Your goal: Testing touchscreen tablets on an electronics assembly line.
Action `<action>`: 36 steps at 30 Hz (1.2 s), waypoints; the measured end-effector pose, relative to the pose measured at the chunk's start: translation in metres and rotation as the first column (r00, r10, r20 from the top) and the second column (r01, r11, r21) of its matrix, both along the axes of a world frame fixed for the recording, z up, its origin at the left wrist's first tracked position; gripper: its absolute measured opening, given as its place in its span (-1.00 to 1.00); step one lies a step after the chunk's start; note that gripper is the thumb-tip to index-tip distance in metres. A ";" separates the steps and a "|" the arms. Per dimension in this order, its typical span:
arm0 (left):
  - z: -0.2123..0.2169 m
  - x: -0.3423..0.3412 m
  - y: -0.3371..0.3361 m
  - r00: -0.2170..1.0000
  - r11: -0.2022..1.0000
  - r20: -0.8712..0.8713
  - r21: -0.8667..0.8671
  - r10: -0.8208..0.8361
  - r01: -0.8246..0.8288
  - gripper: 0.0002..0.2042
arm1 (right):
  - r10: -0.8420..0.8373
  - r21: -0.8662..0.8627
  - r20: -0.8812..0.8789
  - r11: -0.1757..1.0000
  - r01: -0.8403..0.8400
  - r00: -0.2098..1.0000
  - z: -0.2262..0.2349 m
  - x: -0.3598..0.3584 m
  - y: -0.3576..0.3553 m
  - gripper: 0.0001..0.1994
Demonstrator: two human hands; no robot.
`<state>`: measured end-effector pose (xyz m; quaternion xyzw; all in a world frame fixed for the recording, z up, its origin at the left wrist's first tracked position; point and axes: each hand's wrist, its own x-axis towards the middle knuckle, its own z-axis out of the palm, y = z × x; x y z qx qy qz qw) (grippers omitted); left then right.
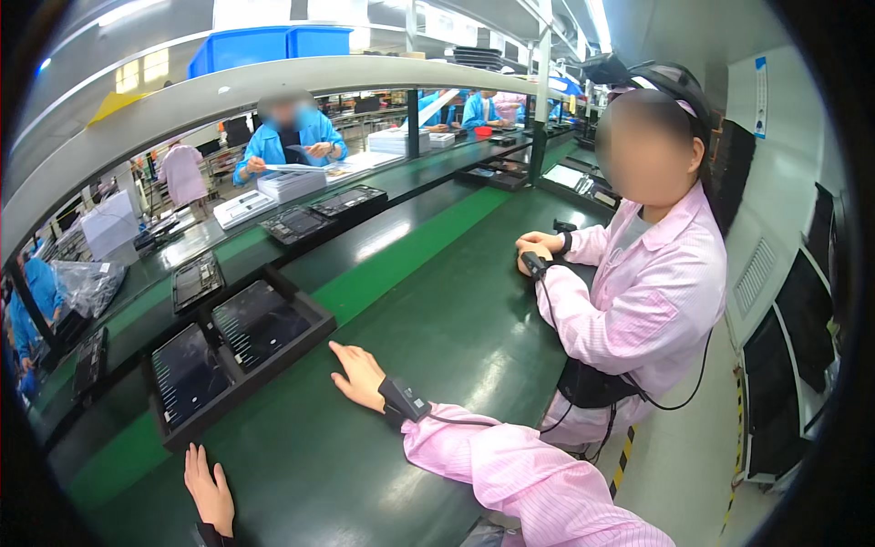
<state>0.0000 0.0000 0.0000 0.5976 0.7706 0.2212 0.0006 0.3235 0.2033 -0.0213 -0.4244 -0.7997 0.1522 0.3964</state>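
Note:
A black tray lies on the green bench, holding two dark flat-screen devices, a left one and a right one. Just below the tray's near left corner is my left hand, fingers stretched out, with nothing in it. My right hand rests beside the tray's right corner, its fingers extended and holding nothing. Whether either hand touches the tray I cannot tell for sure. A black strap with a small box and a cable sits on my right wrist.
Beyond the tray, opened devices and another device tray lie along the line. A co-worker in pink stands at the bench on the right, hands together. Across the line, a person in blue handles white sheets.

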 end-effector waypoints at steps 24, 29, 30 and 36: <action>0.023 0.100 -0.004 0.803 0.785 -0.005 0.205 -0.596 0.584 -0.68 | 0.704 0.231 0.104 0.670 -0.706 0.702 0.005 -0.059 -0.113 -0.72; 0.034 0.105 -0.009 0.806 0.796 0.022 0.170 -0.592 0.581 -0.79 | 0.727 0.191 0.060 0.664 -0.723 0.684 0.001 -0.058 -0.112 -0.74; 0.036 0.106 -0.009 0.801 0.788 0.010 0.186 -0.599 0.587 -0.79 | 0.730 0.182 0.057 0.663 -0.726 0.681 0.001 -0.057 -0.112 -0.74; 0.039 0.110 -0.009 0.799 0.790 0.025 0.173 -0.601 0.589 -0.80 | 0.734 0.160 0.063 0.661 -0.733 0.676 0.001 -0.055 -0.112 -0.74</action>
